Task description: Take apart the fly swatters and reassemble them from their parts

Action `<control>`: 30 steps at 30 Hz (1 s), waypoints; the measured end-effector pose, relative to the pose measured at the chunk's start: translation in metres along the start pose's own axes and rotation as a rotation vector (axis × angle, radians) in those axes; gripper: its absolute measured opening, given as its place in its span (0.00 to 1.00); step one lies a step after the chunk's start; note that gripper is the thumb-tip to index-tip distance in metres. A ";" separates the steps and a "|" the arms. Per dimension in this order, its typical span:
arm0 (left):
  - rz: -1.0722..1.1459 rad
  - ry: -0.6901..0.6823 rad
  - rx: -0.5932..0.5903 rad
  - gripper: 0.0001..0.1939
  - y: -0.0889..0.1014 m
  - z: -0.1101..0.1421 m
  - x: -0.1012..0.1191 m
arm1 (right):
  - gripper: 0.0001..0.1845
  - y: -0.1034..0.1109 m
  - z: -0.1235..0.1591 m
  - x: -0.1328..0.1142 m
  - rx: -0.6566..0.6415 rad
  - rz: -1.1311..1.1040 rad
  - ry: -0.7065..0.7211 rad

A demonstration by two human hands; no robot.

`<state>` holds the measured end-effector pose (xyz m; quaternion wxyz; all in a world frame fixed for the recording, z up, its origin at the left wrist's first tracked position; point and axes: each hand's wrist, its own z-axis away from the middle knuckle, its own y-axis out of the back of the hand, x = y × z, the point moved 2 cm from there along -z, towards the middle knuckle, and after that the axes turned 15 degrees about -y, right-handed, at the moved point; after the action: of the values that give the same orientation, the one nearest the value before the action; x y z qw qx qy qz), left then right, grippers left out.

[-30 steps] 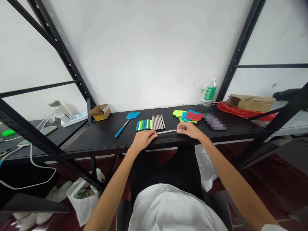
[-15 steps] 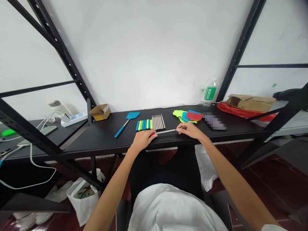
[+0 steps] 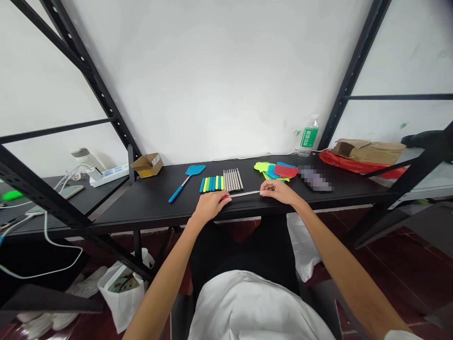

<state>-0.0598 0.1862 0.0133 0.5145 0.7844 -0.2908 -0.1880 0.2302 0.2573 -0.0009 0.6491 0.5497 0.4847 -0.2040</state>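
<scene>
Since nothing is visibly shifting from a second ago, we are logging a steady two-handed hold, our left hand [image 3: 212, 203] clamping its fingers on the red grip [image 3: 224, 197], our right hand [image 3: 279, 191] pinching the metal rod [image 3: 245, 193] near the front of the worktop [image 3: 141, 204].

Soft, even light brightens the white wall [image 3: 226, 85], while the red-tiled floor [image 3: 396, 264] beneath the black bench [image 3: 148, 203] falls into dimness. Shelf posts [image 3: 341, 94] splay outward in the wide-angle view, and coarse pixelation obscures an object [image 3: 314, 178] at the bench's right.
</scene>
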 end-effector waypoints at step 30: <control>0.008 0.021 -0.020 0.20 0.001 0.000 0.001 | 0.15 0.000 0.002 -0.003 -0.001 0.004 -0.013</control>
<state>-0.0590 0.1852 0.0148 0.5261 0.7801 -0.2866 -0.1804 0.2295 0.2541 0.0015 0.6528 0.5491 0.4796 -0.2059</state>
